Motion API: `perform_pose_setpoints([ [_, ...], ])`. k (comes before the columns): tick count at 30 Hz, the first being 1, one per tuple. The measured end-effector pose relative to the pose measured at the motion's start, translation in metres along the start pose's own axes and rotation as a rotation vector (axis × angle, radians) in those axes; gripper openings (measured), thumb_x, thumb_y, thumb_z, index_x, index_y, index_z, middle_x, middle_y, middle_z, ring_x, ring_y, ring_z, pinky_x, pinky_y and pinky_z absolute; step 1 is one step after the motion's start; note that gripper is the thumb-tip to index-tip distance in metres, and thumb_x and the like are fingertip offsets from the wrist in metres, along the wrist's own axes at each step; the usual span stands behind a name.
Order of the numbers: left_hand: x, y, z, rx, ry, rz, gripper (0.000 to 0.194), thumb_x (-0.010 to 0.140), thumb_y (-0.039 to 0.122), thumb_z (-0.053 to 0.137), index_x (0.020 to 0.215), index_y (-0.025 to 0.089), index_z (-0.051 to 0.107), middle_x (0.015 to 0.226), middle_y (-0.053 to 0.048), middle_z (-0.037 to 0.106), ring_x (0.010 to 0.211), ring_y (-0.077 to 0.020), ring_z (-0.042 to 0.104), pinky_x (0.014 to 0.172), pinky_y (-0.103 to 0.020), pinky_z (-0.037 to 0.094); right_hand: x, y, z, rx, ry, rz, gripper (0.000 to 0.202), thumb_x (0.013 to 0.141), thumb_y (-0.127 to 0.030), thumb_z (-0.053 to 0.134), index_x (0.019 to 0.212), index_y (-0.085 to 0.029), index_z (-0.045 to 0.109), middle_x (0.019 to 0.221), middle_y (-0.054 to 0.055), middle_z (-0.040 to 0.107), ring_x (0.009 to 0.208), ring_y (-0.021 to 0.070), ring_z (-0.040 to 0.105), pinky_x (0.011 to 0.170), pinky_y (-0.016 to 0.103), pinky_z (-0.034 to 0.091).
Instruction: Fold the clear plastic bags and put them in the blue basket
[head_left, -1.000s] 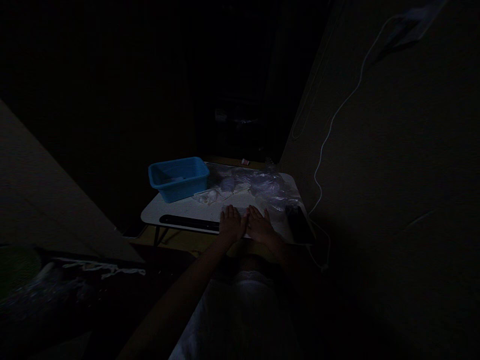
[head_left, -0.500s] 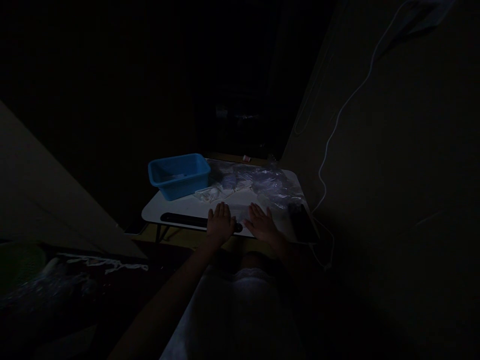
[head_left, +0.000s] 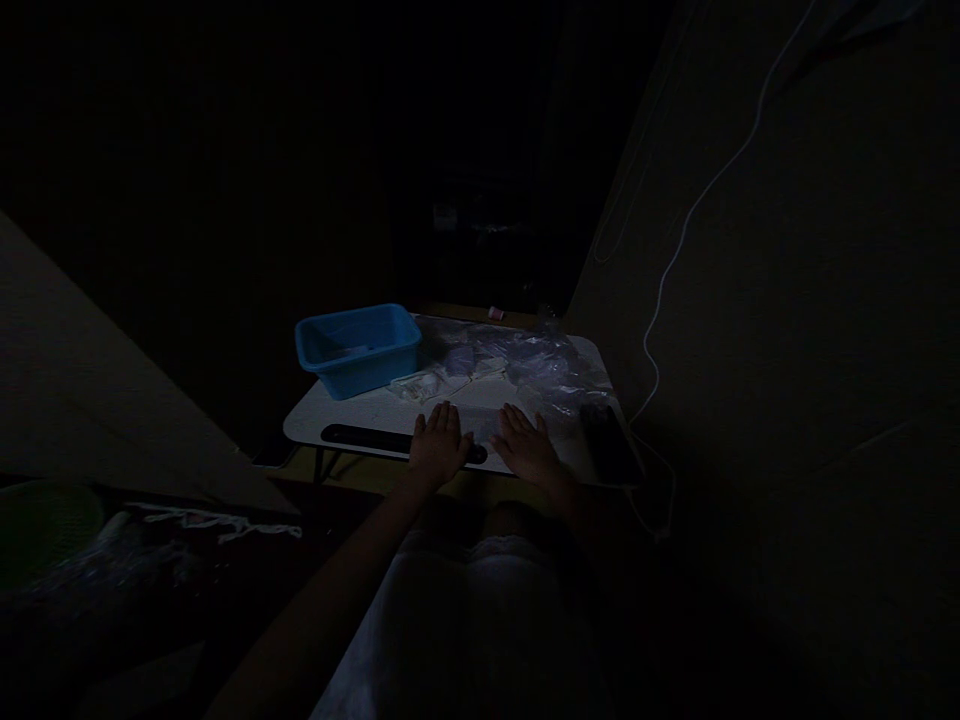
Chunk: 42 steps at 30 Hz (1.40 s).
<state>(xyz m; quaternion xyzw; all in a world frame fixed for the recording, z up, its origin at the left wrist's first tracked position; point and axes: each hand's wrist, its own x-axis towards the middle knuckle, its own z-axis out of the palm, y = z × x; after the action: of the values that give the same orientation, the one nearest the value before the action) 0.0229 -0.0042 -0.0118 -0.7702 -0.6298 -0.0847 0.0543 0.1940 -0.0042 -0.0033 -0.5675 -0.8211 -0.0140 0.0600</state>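
My left hand (head_left: 439, 443) lies flat, palm down, near the front edge of a small white table (head_left: 307, 424), partly over a long dark slot (head_left: 367, 437). To its right, my right hand (head_left: 523, 443) is also flat, fingers stretched out. Between the hands a thin clear plastic piece (head_left: 481, 424) lies on the tabletop, with its sides reaching toward the fingers. Beyond the fingertips are small whitish packets (head_left: 417, 386), and behind them crumpled clear plastic bags (head_left: 551, 365). The scene is very dark, so fine detail is lost.
A blue plastic basin (head_left: 360, 350) stands at the table's back left. A dark flat object like a phone (head_left: 609, 443) lies at the right edge, near a white cable (head_left: 660, 290) along the wall. A green basket (head_left: 49, 530) sits on the floor at left.
Both hands stay flat in nearly the same place on the table. The view has shifted very slightly; the things on the table have not visibly moved.
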Motion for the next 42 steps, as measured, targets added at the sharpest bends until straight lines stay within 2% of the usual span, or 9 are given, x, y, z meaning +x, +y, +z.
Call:
perform_pose_setpoints([
  [15, -0.001, 0.001, -0.003, 0.008, -0.026, -0.001, 0.059, 0.087, 0.043, 0.018, 0.131, 0.006, 0.029, 0.138, -0.015, 0.027, 0.128, -0.0257, 0.022, 0.1, -0.044, 0.02, -0.001, 0.0, 0.0, -0.02, 0.01, -0.008, 0.052, 0.088, -0.036, 0.018, 0.133, -0.012, 0.027, 0.141, 0.008, 0.021, 0.13, 0.0179, 0.015, 0.103, 0.047, 0.01],
  [29, -0.002, 0.0, -0.003, -0.026, 0.003, 0.001, 0.058, 0.087, 0.043, 0.021, 0.13, 0.006, 0.032, 0.138, -0.015, 0.028, 0.127, -0.0252, 0.024, 0.1, -0.044, 0.02, 0.001, 0.001, 0.001, -0.019, -0.008, 0.004, 0.05, 0.087, -0.03, 0.021, 0.133, -0.014, 0.026, 0.142, 0.006, 0.02, 0.13, 0.0159, 0.016, 0.104, 0.046, 0.01],
  [33, 0.0, -0.004, -0.007, -0.034, 0.001, -0.02, 0.054, 0.085, 0.036, 0.03, 0.127, 0.001, 0.035, 0.136, -0.018, 0.03, 0.126, -0.0273, 0.026, 0.1, -0.042, 0.023, 0.001, 0.0, 0.0, -0.029, -0.019, 0.009, 0.05, 0.086, -0.029, 0.021, 0.134, -0.014, 0.025, 0.142, 0.006, 0.02, 0.13, 0.0159, 0.016, 0.103, 0.045, 0.011],
  [37, 0.001, -0.011, -0.013, -0.108, 0.047, -0.056, 0.048, 0.084, 0.027, 0.031, 0.126, 0.005, 0.037, 0.135, -0.017, 0.033, 0.125, -0.0264, 0.028, 0.099, -0.043, 0.025, 0.002, 0.001, 0.001, -0.03, -0.028, 0.008, 0.05, 0.087, -0.03, 0.021, 0.134, -0.015, 0.025, 0.142, 0.006, 0.019, 0.13, 0.0162, 0.014, 0.103, 0.045, 0.011],
  [39, 0.0, -0.015, -0.016, -0.167, 0.059, 0.017, 0.048, 0.083, 0.024, 0.033, 0.128, 0.009, 0.035, 0.135, -0.016, 0.033, 0.126, -0.0252, 0.027, 0.1, -0.045, 0.023, 0.003, 0.001, 0.001, -0.024, -0.028, 0.007, 0.05, 0.087, -0.03, 0.021, 0.134, -0.015, 0.024, 0.142, 0.006, 0.019, 0.13, 0.0161, 0.014, 0.103, 0.045, 0.011],
  [42, -0.002, -0.016, -0.018, -0.276, 0.041, 0.209, 0.054, 0.078, 0.02, 0.039, 0.13, 0.012, 0.032, 0.136, -0.013, 0.033, 0.126, -0.0222, 0.026, 0.102, -0.043, 0.022, 0.003, 0.001, 0.003, -0.013, -0.027, 0.016, 0.05, 0.087, -0.031, 0.021, 0.134, -0.015, 0.024, 0.142, 0.006, 0.019, 0.13, 0.016, 0.014, 0.103, 0.044, 0.01],
])
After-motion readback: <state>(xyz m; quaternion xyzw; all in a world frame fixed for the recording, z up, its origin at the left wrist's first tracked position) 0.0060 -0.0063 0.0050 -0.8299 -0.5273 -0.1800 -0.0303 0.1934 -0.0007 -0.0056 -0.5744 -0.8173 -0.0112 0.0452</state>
